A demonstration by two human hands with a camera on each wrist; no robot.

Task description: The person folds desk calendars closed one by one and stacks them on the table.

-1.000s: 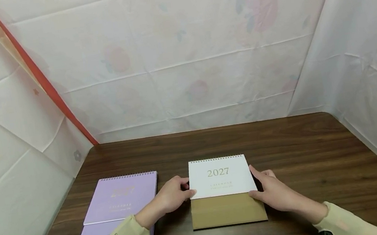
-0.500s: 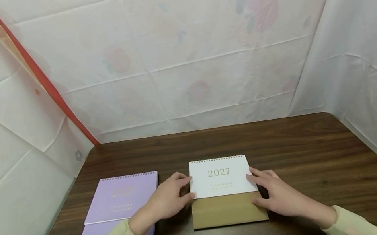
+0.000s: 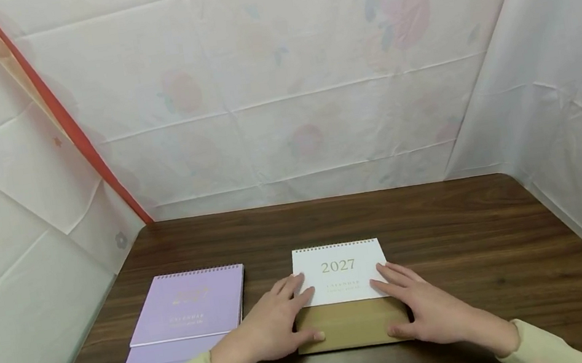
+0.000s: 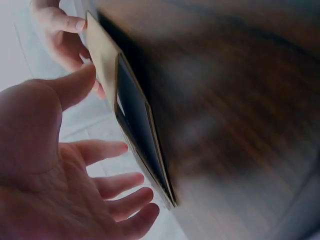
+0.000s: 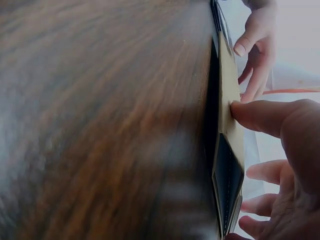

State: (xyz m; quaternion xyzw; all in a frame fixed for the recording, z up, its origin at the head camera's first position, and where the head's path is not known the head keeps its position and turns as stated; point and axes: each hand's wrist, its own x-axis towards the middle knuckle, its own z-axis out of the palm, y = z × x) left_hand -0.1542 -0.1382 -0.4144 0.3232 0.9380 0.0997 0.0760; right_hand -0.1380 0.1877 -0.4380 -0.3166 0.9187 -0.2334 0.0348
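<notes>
A desk calendar with a white "2027" cover (image 3: 339, 271) and a gold-brown folded base (image 3: 351, 325) lies low on the table, its spiral binding at the far edge. My left hand (image 3: 269, 327) rests at its left side, fingertips over the white cover and thumb on the brown base. Opposite it, my right hand (image 3: 434, 310) lies likewise on the right side. Both hands have their fingers spread. Through the wrist views, the base's side (image 4: 135, 105) shows a hollow gap between its folded panels. Beyond the left forearm lies a purple calendar (image 3: 188, 307), partly covered by the sleeve.
The dark wood-grain table (image 3: 441, 216) extends behind and to the right of the white calendar. Pale patterned cloth (image 3: 277, 84) hangs at the back and on both sides. A red strip (image 3: 64, 120) runs down the left rear corner.
Both hands have let go of the white calendar's side edges and moved inward onto its front, fingers spreading and thumbs coming down on the brown base. The calendar has barely shifted.
</notes>
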